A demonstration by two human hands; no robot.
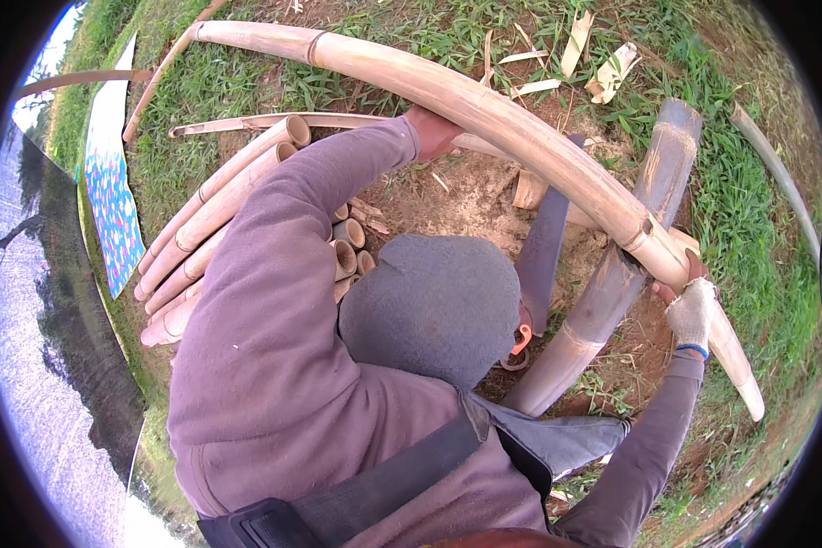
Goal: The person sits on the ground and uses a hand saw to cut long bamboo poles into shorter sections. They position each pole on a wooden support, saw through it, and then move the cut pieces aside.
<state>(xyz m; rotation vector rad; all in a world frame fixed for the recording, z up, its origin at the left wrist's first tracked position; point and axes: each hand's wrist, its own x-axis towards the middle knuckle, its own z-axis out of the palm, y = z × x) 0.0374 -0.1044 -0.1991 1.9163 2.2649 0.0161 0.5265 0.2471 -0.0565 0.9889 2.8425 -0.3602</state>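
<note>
A long pale bamboo pole (484, 102) curves across the view from upper left to lower right. My bare left hand (434, 133) holds it from beneath, the fingers hidden behind the pole. My right hand (690, 310), in a whitish knit glove, is closed around the pole near its right end. Below that hand's part, the pole crosses over a thicker, darker bamboo log (603, 310) lying slantwise. A dark flat blade-like piece (541, 260) lies left of the log, with a small orange part (521, 340) near its lower end.
Cut bamboo lengths (208, 216) are stacked on the left, partly behind my left arm. Split shavings (612, 73) lie on the grass at the top, and sawdust (502, 205) on the bare soil. A blue patterned sheet (114, 219) is farther left. A rounded grey cloth-covered shape (429, 310) blocks the centre.
</note>
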